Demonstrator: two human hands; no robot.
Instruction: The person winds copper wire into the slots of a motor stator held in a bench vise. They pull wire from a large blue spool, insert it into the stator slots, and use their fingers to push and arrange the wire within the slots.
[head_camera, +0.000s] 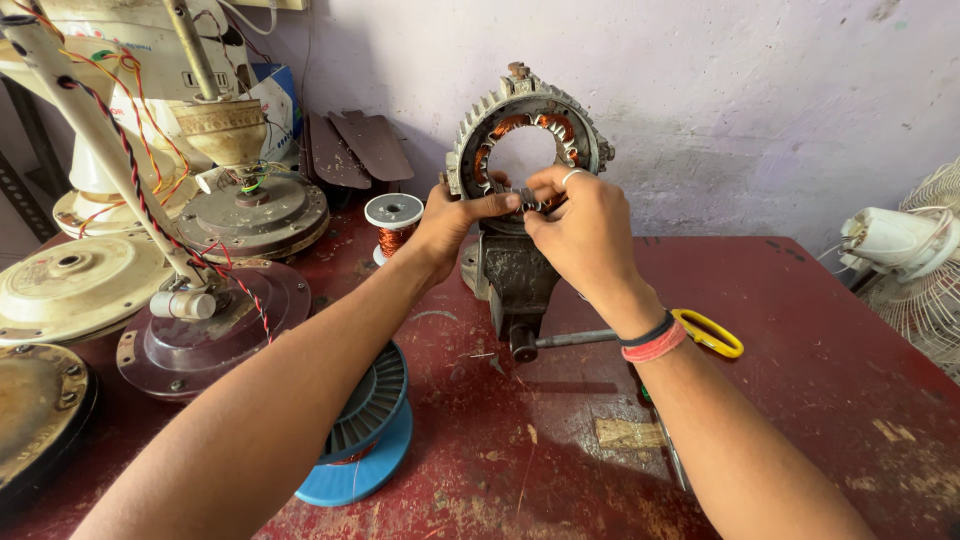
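The stator ring, a toothed metal ring with copper windings around its inner bore, stands upright in a dark bench vise near the middle of the desk's far edge, close to the lilac wall. I have both hands at its lower inner rim. My left hand is closed around the ring's lower left side, thumb stretched across toward the bore. My right hand, with a ring on one finger and bands at the wrist, has its fingertips pinched together on a small dark piece at the bottom of the bore; I cannot tell what that piece is.

The vise's handle bar sticks out toward the right, and yellow-handled scissors lie just past it, partly behind my right wrist. A small spool of copper wire stands just left of my left hand. Under my left forearm, toward the near edge, sits a blue reel. The red, worn desk carries several ceiling-fan motor housings along its left edge, with twisted red-and-black wiring running over them.
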